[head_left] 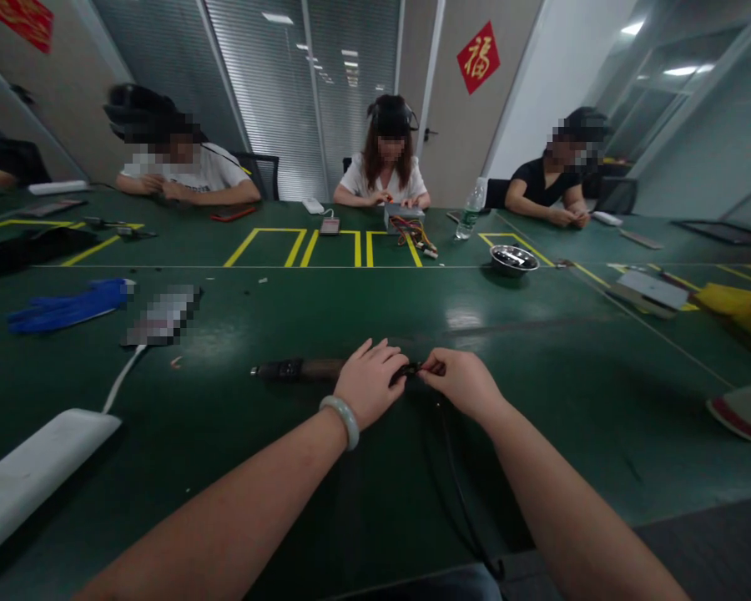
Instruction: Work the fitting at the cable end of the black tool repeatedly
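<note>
1. Left hand, mine: partly open, palm down, fingers laid over the rear of the screwdriver, thumb and forefinger closed about its black tail end. A pale bracelet rings the wrist.
2. Right hand, mine: closed in a fingertip pinch on the end of the cable, right at the screwdriver's tail; other fingers curled in. How far the two pieces are joined, I cannot tell; my fingertips hide it.
3. Screwdriver, one, dark, powered type: lying crosswise on the green table in front of me, metal tip to my left, tail between my hands.
4. Cable, one, black: drops from below my right hand, between my forearms, down to the near edge of the table.
5. Near edge: close to my body, seen at lower right, with grey floor beyond.
6. Left side: white power bank near my left forearm, its white cord leading to a phone; blue glove past that, well apart from my hand.
7. Far side: a broad stretch of tabletop, then a metal bowl and a bottle.
8. Right side: another stretch of tabletop, up to a pale cup at the border of my view.
</note>
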A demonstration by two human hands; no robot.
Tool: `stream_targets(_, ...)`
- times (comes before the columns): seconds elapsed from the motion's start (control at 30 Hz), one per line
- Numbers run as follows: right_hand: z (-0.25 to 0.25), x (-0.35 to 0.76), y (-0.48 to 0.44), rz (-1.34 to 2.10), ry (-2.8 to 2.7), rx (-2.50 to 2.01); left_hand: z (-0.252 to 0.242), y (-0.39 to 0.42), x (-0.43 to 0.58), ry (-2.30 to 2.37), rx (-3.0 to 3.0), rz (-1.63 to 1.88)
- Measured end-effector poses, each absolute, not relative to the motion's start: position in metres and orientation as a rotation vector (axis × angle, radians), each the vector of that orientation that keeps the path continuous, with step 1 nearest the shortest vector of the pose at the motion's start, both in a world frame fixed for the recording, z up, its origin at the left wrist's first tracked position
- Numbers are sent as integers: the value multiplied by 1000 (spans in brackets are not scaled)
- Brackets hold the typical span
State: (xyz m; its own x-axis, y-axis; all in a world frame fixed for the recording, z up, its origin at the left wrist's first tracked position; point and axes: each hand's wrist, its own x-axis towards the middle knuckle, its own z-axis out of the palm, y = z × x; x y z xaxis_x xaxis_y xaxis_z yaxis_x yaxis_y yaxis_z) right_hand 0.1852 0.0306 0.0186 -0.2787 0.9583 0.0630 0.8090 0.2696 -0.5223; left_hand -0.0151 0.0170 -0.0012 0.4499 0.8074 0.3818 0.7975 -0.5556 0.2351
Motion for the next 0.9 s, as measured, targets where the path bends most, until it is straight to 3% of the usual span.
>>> stream_targets(0.9, 5, 184, 37, 856, -2033, -1622, 0, 28, -18, 1426, 2556, 656)
